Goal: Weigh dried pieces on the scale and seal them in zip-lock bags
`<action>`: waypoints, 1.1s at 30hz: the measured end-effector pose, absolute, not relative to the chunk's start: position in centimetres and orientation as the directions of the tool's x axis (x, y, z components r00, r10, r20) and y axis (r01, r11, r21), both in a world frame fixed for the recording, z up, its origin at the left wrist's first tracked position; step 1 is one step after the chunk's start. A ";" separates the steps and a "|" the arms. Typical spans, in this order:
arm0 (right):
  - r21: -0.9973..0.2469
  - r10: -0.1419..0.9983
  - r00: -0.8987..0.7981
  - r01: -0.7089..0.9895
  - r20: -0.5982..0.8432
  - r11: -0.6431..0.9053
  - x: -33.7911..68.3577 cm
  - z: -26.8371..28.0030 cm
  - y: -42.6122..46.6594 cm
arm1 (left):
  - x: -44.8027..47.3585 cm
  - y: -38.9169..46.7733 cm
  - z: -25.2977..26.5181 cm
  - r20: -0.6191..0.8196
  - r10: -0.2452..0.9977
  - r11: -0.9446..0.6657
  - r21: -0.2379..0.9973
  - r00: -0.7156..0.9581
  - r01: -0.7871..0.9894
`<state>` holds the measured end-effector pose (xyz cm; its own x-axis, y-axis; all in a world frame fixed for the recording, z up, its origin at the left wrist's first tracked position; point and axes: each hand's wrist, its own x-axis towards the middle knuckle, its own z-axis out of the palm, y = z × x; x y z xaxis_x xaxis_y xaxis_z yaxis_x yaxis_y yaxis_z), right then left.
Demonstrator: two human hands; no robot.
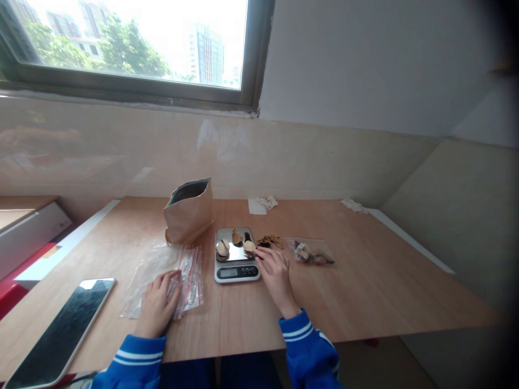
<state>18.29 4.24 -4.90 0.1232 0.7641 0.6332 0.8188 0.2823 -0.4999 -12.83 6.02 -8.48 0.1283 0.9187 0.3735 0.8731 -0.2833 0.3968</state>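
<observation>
On the surface filling the lower frame, I judge the step in hand to be setting or steadying pieces for weighing. A phone lies at lower left, apart from the hands. Clear bags spread left of centre; my left hand rests on them, fingers bent and loosely apart, gripping nothing I can make out. Above them the pouch stands, mouth open. At centre sits the scale; my right hand reaches in from its lower right, fingers gathered, tips at the pale piece on the right of the pan. I cannot tell whether they pinch it or merely touch it. Right of centre lies a filled bag. The pan also carries a round piece at left and a brown piece near its top. To me, the next move calls for a light touch, then fingers clear so nothing bears on the pan.
</observation>
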 end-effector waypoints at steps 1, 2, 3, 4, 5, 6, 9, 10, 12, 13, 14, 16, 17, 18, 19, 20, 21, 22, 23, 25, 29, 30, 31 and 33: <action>-0.495 0.768 0.097 0.814 0.633 0.305 18.2 -4.7 4.4 | -12.8 6.0 -8.5 0.373 0.919 -0.282 0.398 0.127 0.873; -0.486 0.773 0.063 0.809 0.632 0.331 18.0 -4.5 4.7 | -12.8 6.0 -8.4 0.372 0.919 -0.283 0.400 0.127 0.872; -0.477 0.775 0.034 0.805 0.631 0.353 17.7 -4.2 4.9 | -12.8 6.0 -8.4 0.371 0.920 -0.282 0.401 0.126 0.872; -0.471 0.774 0.016 0.802 0.633 0.368 17.5 -3.8 5.2 | -12.8 6.0 -8.4 0.371 0.920 -0.280 0.402 0.125 0.872; -0.473 0.771 0.017 0.798 0.637 0.373 17.5 -3.4 5.5 | -12.8 6.0 -8.4 0.372 0.920 -0.280 0.403 0.123 0.871; -0.483 0.766 0.035 0.794 0.642 0.369 17.6 -3.1 5.8 | -12.8 6.0 -8.4 0.374 0.919 -0.281 0.404 0.123 0.871; -0.541 0.735 0.170 0.785 0.656 0.302 19.3 -3.0 6.4 | -12.8 5.9 -8.4 0.384 0.914 -0.290 0.401 0.128 0.869; -0.556 0.723 0.216 0.786 0.656 0.269 20.2 -3.3 6.4 | -12.8 5.9 -8.4 0.385 0.913 -0.294 0.399 0.132 0.869; -0.561 0.720 0.261 0.801 0.642 0.209 22.1 -4.4 6.3 | -12.8 5.9 -8.4 0.386 0.912 -0.297 0.394 0.136 0.870; -0.548 0.736 0.255 0.816 0.628 0.185 23.0 -5.1 6.1 | -12.8 6.0 -8.4 0.388 0.911 -0.299 0.393 0.138 0.870; -0.528 0.758 0.235 0.833 0.609 0.166 23.6 -5.9 5.9 | -12.8 6.0 -8.4 0.391 0.910 -0.301 0.393 0.138 0.869; -0.477 0.807 0.173 0.866 0.565 0.148 24.3 -7.3 5.5 | -12.8 6.0 -8.4 0.400 0.906 -0.304 0.395 0.136 0.867; -0.456 0.829 0.142 0.878 0.542 0.148 24.4 -7.8 5.3 | -12.8 6.0 -8.4 0.403 0.905 -0.305 0.395 0.135 0.867; -0.445 0.844 0.121 0.883 0.522 0.148 24.4 -8.2 5.3 | -12.8 6.0 -8.3 0.405 0.904 -0.305 0.394 0.134 0.867; -0.448 0.853 0.115 0.882 0.508 0.148 24.3 -8.4 5.4 | -12.8 6.0 -8.4 0.405 0.905 -0.304 0.393 0.134 0.868; -0.462 0.856 0.119 0.874 0.503 0.151 24.2 -8.4 5.6 | -12.8 6.0 -8.4 0.404 0.905 -0.302 0.392 0.132 0.869; -0.485 0.852 0.132 0.860 0.507 0.155 24.1 -8.3 6.0 | -12.7 5.9 -8.4 0.402 0.906 -0.299 0.391 0.131 0.870; -0.507 0.844 0.146 0.846 0.517 0.164 24.1 -8.1 6.6 | -12.7 5.9 -8.4 0.402 0.907 -0.297 0.392 0.128 0.870; -0.518 0.837 0.153 0.838 0.526 0.172 24.1 -7.9 7.3 | -12.7 5.9 -8.4 0.402 0.907 -0.295 0.395 0.125 0.870; -0.488 0.845 0.128 0.856 0.519 0.170 24.3 -7.5 8.7 | -12.7 5.9 -8.4 0.403 0.907 -0.293 0.401 0.120 0.868; -0.335 0.908 0.038 0.935 0.417 0.115 25.1 -7.7 11.0 | -12.7 5.8 -8.4 0.395 0.911 -0.291 0.402 0.123 0.868; -0.320 0.912 0.030 0.941 0.408 0.112 25.4 -7.9 11.3 | -12.7 5.8 -8.4 0.392 0.911 -0.290 0.401 0.124 0.869; -0.321 0.912 0.030 0.941 0.408 0.112 25.6 -8.1 11.4 | -12.7 5.8 -8.4 0.391 0.912 -0.290 0.400 0.124 0.869; -0.360 0.909 0.035 0.924 0.414 0.129 26.3 -8.4 11.5 | -12.7 5.8 -8.4 0.391 0.912 -0.292 0.398 0.128 0.870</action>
